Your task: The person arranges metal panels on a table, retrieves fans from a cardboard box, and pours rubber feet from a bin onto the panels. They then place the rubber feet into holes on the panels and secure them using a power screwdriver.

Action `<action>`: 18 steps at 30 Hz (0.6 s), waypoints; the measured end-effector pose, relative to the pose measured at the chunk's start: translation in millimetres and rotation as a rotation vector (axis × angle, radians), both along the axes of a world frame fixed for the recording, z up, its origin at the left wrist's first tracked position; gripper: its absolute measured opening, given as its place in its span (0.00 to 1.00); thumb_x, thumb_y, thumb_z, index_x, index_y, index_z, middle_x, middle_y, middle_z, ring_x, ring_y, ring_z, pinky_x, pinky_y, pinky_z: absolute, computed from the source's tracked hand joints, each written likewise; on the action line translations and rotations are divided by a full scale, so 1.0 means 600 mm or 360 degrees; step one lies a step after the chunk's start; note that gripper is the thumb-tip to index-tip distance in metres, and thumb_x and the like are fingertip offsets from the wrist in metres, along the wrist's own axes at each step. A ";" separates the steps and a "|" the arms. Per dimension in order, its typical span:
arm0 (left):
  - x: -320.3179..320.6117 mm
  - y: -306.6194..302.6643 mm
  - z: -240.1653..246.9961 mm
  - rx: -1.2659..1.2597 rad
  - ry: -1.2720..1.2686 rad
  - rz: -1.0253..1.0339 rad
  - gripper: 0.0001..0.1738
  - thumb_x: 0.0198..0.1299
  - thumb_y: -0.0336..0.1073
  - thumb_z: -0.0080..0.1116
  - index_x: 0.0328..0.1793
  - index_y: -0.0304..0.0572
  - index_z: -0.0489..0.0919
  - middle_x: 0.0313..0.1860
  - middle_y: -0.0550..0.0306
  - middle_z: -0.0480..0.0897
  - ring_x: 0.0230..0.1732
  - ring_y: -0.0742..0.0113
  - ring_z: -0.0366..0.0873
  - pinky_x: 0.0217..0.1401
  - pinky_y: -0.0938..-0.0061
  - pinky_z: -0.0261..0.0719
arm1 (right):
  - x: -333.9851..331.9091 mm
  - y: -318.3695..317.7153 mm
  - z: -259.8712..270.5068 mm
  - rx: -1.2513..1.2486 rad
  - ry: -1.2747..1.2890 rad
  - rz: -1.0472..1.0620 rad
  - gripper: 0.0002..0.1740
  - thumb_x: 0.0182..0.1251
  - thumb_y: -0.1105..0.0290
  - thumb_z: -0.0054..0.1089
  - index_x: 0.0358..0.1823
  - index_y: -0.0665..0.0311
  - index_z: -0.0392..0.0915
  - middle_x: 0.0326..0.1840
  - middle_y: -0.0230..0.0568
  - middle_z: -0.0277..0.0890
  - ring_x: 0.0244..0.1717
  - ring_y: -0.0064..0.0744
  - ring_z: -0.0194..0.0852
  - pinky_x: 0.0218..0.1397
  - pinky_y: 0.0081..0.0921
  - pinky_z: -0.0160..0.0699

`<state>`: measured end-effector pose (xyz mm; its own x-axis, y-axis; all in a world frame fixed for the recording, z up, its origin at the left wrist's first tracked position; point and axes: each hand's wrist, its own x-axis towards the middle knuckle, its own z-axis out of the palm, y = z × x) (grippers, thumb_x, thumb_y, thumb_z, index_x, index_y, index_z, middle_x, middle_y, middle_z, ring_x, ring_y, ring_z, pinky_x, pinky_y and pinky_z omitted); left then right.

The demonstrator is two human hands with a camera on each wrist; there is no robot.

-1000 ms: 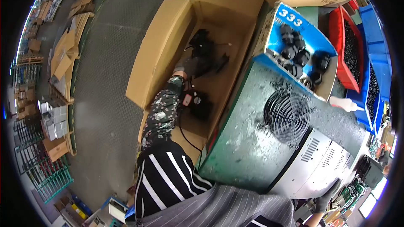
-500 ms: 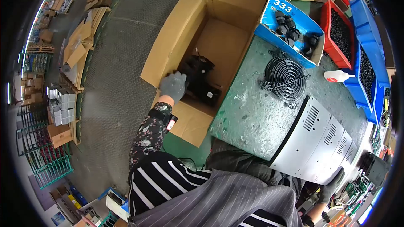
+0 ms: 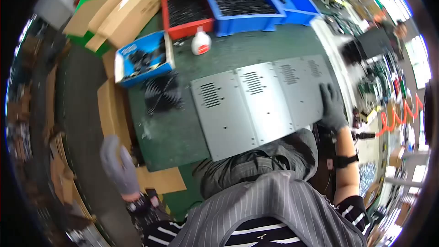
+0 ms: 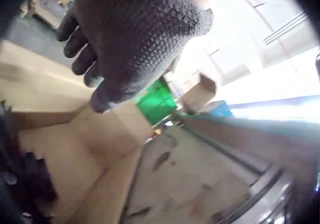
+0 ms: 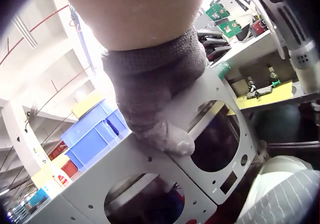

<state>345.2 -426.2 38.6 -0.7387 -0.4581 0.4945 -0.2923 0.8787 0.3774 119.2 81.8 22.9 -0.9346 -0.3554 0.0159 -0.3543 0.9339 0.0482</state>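
My gloved left hand (image 3: 119, 162) is over the near end of a cardboard carton (image 3: 114, 110), blurred, with its fingers extended and nothing in them. In the left wrist view the left hand (image 4: 125, 38) appears above the carton's inside, where dark parts (image 4: 30, 184) lie. My gloved right hand (image 3: 334, 110) rests on the right end of a row of grey sheet-metal housings (image 3: 267, 112) with vent slots. Seen from the right wrist, its thumb (image 5: 177, 140) lies against a housing face with large round cut-outs.
Black wire fan guards (image 3: 163, 92) lie left of the housings. Behind them stand a blue box (image 3: 146, 75) of black parts, a white bottle (image 3: 201, 42), a red bin (image 3: 199, 28) and a blue bin (image 3: 249, 24). A coiled red hose (image 3: 400, 119) hangs at right.
The head view has swung to the right. My left hand has come up from among the black parts in the carton, while my right hand stays on the housings.
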 end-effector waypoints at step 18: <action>-0.109 0.253 -0.027 -0.0250 -0.0574 -0.1202 0.28 0.55 0.59 0.50 0.54 0.50 0.75 0.57 0.54 0.71 0.64 0.54 0.61 0.62 0.42 0.54 | -0.013 0.028 0.004 -0.0143 -0.0108 0.0213 0.68 0.16 0.45 0.76 0.69 0.52 0.53 0.70 0.58 0.47 0.68 0.65 0.43 0.67 0.53 0.51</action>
<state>279.7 -274.6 22.4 -0.9430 0.2754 0.1868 0.3146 0.9207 0.2309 111.2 98.8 25.5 -0.8790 -0.4768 -0.0082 -0.4755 0.8776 -0.0617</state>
